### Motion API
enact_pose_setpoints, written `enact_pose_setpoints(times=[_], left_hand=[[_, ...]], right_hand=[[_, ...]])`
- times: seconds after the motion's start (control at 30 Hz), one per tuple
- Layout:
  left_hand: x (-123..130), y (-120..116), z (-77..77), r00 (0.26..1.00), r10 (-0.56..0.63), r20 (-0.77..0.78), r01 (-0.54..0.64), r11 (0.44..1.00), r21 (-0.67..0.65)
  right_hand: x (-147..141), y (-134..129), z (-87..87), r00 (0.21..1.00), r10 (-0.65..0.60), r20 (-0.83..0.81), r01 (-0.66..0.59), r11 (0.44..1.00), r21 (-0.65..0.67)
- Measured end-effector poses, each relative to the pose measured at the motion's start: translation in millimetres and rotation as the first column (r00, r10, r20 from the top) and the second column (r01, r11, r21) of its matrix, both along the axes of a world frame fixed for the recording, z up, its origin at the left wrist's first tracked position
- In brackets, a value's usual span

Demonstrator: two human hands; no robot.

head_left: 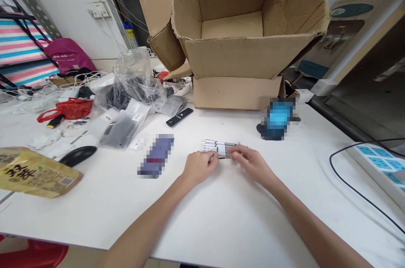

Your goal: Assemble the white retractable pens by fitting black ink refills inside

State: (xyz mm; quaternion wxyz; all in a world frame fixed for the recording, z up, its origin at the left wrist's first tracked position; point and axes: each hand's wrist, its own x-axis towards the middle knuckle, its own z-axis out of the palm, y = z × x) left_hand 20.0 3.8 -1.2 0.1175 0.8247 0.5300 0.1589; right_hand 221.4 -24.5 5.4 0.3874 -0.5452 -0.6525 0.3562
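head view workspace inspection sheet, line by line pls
surface: white tabletop
job's things: bundle of silver pens, held between both hands
clutter: clear plastic bag, red plastic bag, black remote control, computer mouse, yellow printed packet
grippers: left hand and right hand, fingers on the bundle
cables: black cable by a white power strip, white cables in a tangle
surroundings: open cardboard box, striped fabric, wall socket

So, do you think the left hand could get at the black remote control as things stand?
Probably yes: only white tabletop lies between the left hand and the black remote control.
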Motion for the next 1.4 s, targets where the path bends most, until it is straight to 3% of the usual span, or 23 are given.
enact_pose_setpoints(times=[0.07,0.17,0.3,0.5,0.7,1.03,1.1,1.17,1.27,1.4], left_hand=[[-2.2,2.5,1.7,0.999,0.024,0.026,-0.024,1.000,0.003],[-4.4,4.6,3.4,0.998,0.038,0.045,-0.039,0.999,0.002],[-4.7,4.4,5.3,0.998,0.044,0.035,-0.044,0.999,-0.010],[-3.4,3.7,6.2,0.999,0.048,0.020,-0.047,0.999,-0.023],[-1.2,1.4,1.1,1.000,0.007,0.006,-0.007,1.000,-0.001],[-0.4,3.0,-2.3,0.999,0.044,0.029,-0.044,0.999,0.018],[-1.2,3.6,-2.1,0.999,0.041,0.026,-0.041,0.999,0.025],[-2.9,4.6,-0.9,0.999,0.034,0.017,-0.035,0.999,0.030],[-5.6,6.4,1.8,0.999,0.046,-0.002,-0.046,0.998,0.036],[-7.8,8.3,4.4,0.996,0.080,-0.024,-0.079,0.996,0.038]], right_hand=[[13.6,6.5,-0.6,0.991,-0.130,-0.004,0.130,0.991,0.015],[34.5,15.0,-6.7,0.929,-0.327,0.175,0.321,0.945,0.065],[47.8,19.4,-22.1,0.831,-0.358,0.426,0.313,0.934,0.174],[37.0,18.8,-34.5,0.799,-0.343,0.494,0.266,0.938,0.221],[27.0,16.4,-33.3,0.782,-0.327,0.530,0.221,0.941,0.255],[32.5,12.8,-25.1,0.648,-0.443,0.620,0.380,0.893,0.241],[34.0,13.9,-22.2,0.676,-0.455,0.579,0.397,0.888,0.234],[33.8,14.8,-17.8,0.774,-0.435,0.460,0.389,0.900,0.196],[30.0,14.2,-10.0,0.947,-0.298,0.117,0.287,0.952,0.101],[23.8,9.4,-2.2,0.968,-0.172,-0.185,0.175,0.984,0.003]])
